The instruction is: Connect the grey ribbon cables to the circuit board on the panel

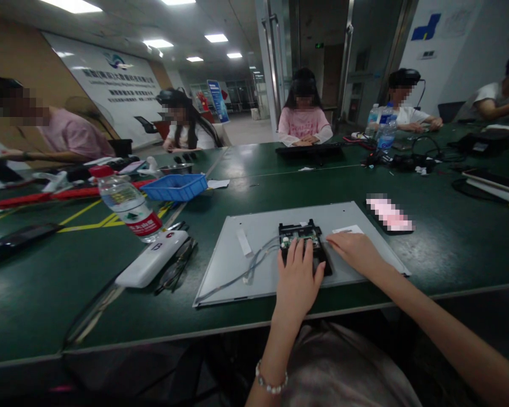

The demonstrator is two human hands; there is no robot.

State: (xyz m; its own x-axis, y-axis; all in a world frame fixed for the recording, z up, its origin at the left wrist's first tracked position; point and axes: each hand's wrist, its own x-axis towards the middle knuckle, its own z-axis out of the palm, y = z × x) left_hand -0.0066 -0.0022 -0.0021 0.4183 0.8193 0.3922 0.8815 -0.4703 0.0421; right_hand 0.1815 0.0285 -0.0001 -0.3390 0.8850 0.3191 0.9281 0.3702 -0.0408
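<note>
A flat grey panel [263, 282] lies on the green table in front of me. On it rests a small black plastic housing [327, 265] with a green circuit board [297, 239] inside and grey cables [257, 261] running left from it. My left hand [297, 272] lies over the housing with its fingers stretched out, covering part of the board. Just right of the housing is my right hand [355, 252], its fingers drawn together in a pinch; what is between them, if anything, is hidden. A small white paper [353, 229] lies beyond that hand.
Left of the panel are a white power bank [152, 260], glasses [180, 265], a water bottle [129, 206] and a blue tray [176, 186]. A phone [389, 215] lies to the right. Several people sit around the table, one person [305, 116] opposite.
</note>
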